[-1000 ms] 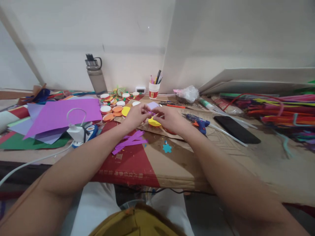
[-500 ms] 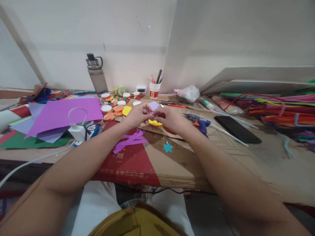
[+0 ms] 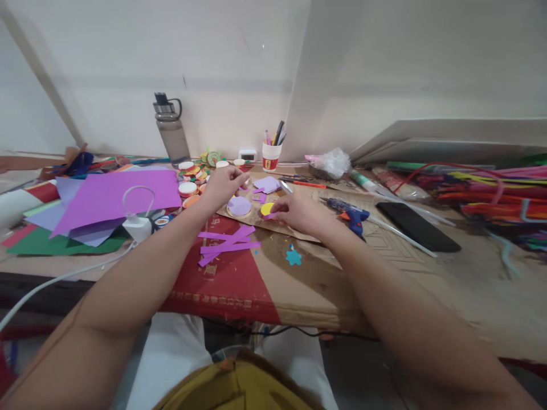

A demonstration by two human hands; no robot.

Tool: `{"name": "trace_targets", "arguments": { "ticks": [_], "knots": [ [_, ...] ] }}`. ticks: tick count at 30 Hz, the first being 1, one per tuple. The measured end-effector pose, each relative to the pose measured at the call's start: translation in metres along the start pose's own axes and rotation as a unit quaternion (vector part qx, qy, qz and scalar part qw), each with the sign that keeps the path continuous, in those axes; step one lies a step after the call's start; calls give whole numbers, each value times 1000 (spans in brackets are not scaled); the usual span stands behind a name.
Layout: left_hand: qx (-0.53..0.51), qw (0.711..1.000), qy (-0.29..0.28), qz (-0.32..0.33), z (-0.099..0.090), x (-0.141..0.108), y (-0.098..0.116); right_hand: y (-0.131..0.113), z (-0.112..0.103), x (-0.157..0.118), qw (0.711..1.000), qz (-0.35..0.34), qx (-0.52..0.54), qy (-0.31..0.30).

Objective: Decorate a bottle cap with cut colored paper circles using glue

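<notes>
My right hand (image 3: 299,212) pinches a small yellow paper disc (image 3: 267,209) with a purple scrap at its edge, just above the cardboard sheet (image 3: 273,267). Apart from it to the left, my left hand (image 3: 223,185) hovers with curled fingers over the cluster of round paper-covered lids (image 3: 187,189). Whether its fingertips hold anything is unclear. A lilac paper circle (image 3: 239,205) lies on the cardboard between the two hands. Several purple paper strips (image 3: 228,242) lie nearer to me.
A purple paper sheet (image 3: 115,199) and a white charger (image 3: 137,226) with its cable lie at the left. A blue glue gun (image 3: 350,213), black phone (image 3: 416,226) and pipe cleaners (image 3: 491,193) are right. A water bottle (image 3: 172,132) and pen cup (image 3: 271,155) stand at the wall.
The hands were together over the yellow disc. My left hand has drawn away to the left toward the lids, uncovering the lilac circle. My right hand keeps the yellow disc.
</notes>
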State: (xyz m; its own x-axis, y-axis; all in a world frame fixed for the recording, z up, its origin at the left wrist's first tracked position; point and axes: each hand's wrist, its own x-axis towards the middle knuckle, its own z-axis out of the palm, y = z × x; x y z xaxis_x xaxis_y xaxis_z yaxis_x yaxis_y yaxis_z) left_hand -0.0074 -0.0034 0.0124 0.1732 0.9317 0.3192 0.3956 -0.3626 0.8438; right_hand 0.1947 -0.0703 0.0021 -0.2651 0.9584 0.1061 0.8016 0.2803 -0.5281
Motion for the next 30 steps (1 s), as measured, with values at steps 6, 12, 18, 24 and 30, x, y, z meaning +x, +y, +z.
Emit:
{"name": "trace_targets", "arguments": {
  "ticks": [6, 12, 18, 24, 30],
  "knots": [
    [115, 993, 13, 24, -7, 8, -11, -9, 0, -5, 999, 0, -28, -29],
    [287, 952, -98, 34, -15, 12, -22, -9, 2, -6, 996, 6, -41, -85],
    [354, 924, -145, 17, -15, 11, -21, -8, 4, -6, 995, 18, -25, -92],
    [377, 912, -160, 11, -12, 10, -22, -9, 6, -7, 992, 36, -34, -112],
    [423, 887, -185, 18, -13, 11, -20, -8, 5, -7, 987, 34, -66, -143]
  ]
}}
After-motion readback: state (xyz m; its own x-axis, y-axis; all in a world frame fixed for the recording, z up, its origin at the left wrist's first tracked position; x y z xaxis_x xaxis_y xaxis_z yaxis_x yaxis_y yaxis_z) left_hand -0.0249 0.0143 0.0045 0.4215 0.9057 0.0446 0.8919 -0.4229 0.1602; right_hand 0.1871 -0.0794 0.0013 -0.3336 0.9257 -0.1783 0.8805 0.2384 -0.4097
